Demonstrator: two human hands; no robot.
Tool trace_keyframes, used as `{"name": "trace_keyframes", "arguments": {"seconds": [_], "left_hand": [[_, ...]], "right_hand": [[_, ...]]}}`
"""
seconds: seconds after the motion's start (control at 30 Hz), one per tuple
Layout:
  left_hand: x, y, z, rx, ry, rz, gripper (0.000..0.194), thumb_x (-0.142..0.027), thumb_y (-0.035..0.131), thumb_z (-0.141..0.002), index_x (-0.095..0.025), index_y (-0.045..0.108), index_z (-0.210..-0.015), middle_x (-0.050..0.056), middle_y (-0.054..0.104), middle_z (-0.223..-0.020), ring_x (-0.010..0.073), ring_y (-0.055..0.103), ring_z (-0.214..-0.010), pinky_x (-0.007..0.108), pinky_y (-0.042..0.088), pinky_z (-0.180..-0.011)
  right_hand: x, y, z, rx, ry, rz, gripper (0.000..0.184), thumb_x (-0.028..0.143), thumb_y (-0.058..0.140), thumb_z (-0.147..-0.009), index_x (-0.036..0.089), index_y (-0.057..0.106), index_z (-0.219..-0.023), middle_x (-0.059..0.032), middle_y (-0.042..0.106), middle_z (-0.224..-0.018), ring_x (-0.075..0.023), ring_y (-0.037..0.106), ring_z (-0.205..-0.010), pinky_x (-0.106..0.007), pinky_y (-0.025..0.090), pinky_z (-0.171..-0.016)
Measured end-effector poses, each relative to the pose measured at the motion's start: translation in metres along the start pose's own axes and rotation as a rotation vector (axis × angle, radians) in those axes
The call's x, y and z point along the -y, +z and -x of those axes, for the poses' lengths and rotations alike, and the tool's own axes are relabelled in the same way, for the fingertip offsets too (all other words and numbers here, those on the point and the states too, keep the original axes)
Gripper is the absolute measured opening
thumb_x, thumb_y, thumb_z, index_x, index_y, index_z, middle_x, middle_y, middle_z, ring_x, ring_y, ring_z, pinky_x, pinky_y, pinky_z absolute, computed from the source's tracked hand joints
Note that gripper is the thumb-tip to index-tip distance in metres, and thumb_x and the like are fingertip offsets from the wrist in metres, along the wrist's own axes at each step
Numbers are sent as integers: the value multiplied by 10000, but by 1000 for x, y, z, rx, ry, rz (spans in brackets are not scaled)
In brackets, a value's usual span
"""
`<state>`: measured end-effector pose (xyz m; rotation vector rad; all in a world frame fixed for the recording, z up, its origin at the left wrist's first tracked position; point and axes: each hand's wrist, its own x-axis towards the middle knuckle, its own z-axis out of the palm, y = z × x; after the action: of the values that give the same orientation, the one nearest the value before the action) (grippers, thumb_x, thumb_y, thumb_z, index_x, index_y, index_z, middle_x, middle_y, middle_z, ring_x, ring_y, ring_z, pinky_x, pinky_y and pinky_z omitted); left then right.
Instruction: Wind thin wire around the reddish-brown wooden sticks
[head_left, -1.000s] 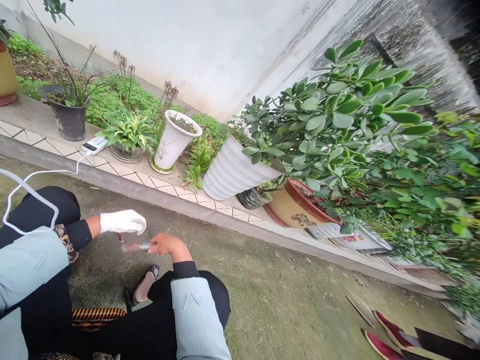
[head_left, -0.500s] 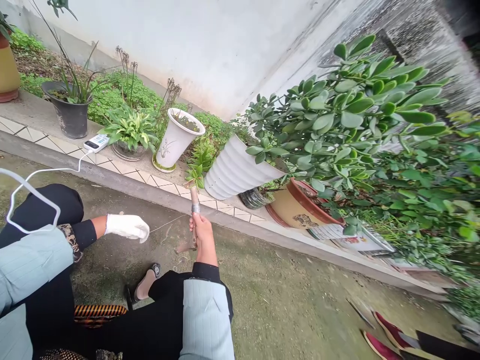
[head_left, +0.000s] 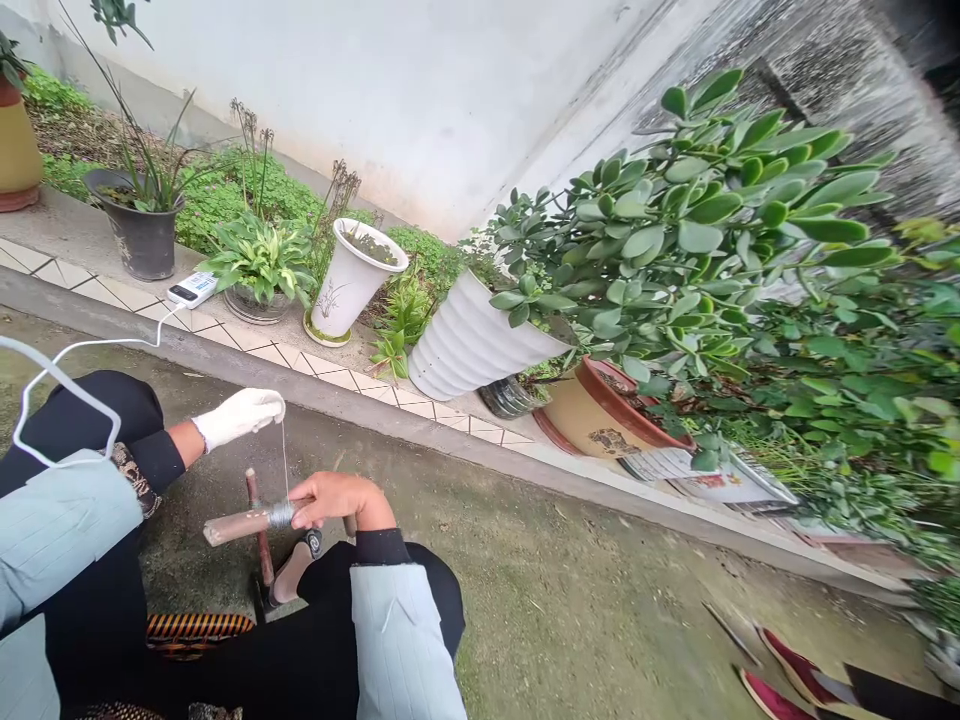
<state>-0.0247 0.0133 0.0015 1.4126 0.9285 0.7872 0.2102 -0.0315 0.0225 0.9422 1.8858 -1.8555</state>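
Note:
My left hand (head_left: 238,415), in a white knit glove, is closed on a thin pale string (head_left: 285,460) and hangs above the winder. The string runs taut straight down to a coil of grey string (head_left: 280,515). That coil is wrapped round the middle of a wooden winder (head_left: 232,527), a thick bar with a crosspiece (head_left: 264,555) at the end. My right hand (head_left: 337,498) is bare and wraps round the bar just right of the coil. The winder now lies nearly level, its blunt end pointing left. My palm hides part of the bar.
A tiled ledge (head_left: 270,352) crosses ahead with several potted plants, including a white pot (head_left: 352,285) and a ribbed white planter (head_left: 480,345). A power bank (head_left: 193,289) with a white cable sits there. Another person's red shoes (head_left: 787,665) stand at lower right.
My right hand has swung the winder from upright to nearly level, its end now pointing left. My left hand has risen slightly leftward, and the string now runs vertical instead of sideways.

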Motion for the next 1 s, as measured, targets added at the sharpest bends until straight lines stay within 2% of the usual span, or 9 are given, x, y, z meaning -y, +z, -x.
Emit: {"name": "trace_keyframes", "arguments": {"seconds": [0.07, 0.17, 0.3, 0.43, 0.53, 0.67, 0.73, 0.87, 1.0], "left_hand": [[6, 3, -2, -50, -53, -60, 260, -389, 506, -808, -146, 544, -723, -47, 370, -495, 80, 329, -444, 181, 260, -423], [6, 15, 3, 246, -152, -104, 264, -393, 536, -795, -145, 567, -712, -36, 413, -517, 78, 333, -422, 187, 258, -388], [0, 33, 10, 563, -149, -61, 249, -383, 548, -795, -148, 585, -721, -38, 420, -510, 87, 346, -419, 196, 275, -379], [4, 36, 12, 582, -84, -34, 237, -361, 563, -783, -142, 584, -698, -19, 468, -547, 86, 358, -447, 198, 249, -401], [7, 31, 13, 565, -67, -36, 237, -349, 564, -783, -129, 598, -702, -12, 478, -567, 81, 355, -469, 200, 251, -429], [7, 25, 12, 499, -84, -75, 235, -344, 581, -764, -122, 586, -688, -16, 471, -554, 80, 354, -465, 201, 269, -436], [10, 23, 9, 429, -75, -43, 260, -375, 583, -772, -122, 588, -709, -4, 508, -590, 85, 387, -476, 204, 306, -449], [22, 29, 5, 346, -64, 37, 302, -423, 547, -813, -128, 591, -765, 15, 559, -651, 109, 478, -547, 215, 389, -527], [25, 39, 11, 482, -148, -28, 300, -423, 583, -795, -134, 568, -715, 10, 550, -632, 108, 474, -531, 210, 373, -508]], "right_hand": [[2, -2, 19, -208, -190, -165, 326, 396, 726, -692, 152, 641, -890, 22, 595, -693, -85, 509, -587, -207, 413, -565], [-8, -13, 38, -797, -411, -431, 329, 489, 630, -757, 166, 575, -784, 21, 536, -662, -74, 430, -528, -209, 380, -521], [-29, -27, 29, -1159, -213, -437, 348, 511, 550, -783, 172, 529, -707, 4, 515, -634, -84, 406, -496, -224, 356, -498], [-34, -27, 6, -1165, 239, 98, 229, 396, 532, -818, 179, 599, -787, -34, 592, -705, -126, 500, -592, -243, 341, -557], [-25, -19, -9, -895, 426, 420, 165, 346, 611, -777, 187, 643, -805, -62, 635, -786, -163, 550, -694, -262, 345, -596], [-16, -10, -9, -148, 271, 232, 156, 310, 683, -719, 165, 668, -774, -4, 603, -654, -117, 521, -584, -239, 383, -577], [-15, -9, 1, -38, 29, -21, 269, 346, 715, -694, 154, 678, -878, 15, 600, -664, -97, 503, -571, -228, 406, -579], [-14, -16, 23, -676, -440, -389, 302, 415, 674, -735, 147, 630, -868, 17, 554, -666, -80, 449, -558, -222, 383, -563], [-18, -24, 27, -1022, -428, -437, 243, 386, 658, -730, 160, 568, -723, 23, 515, -631, -77, 419, -532, -223, 345, -542]]}}
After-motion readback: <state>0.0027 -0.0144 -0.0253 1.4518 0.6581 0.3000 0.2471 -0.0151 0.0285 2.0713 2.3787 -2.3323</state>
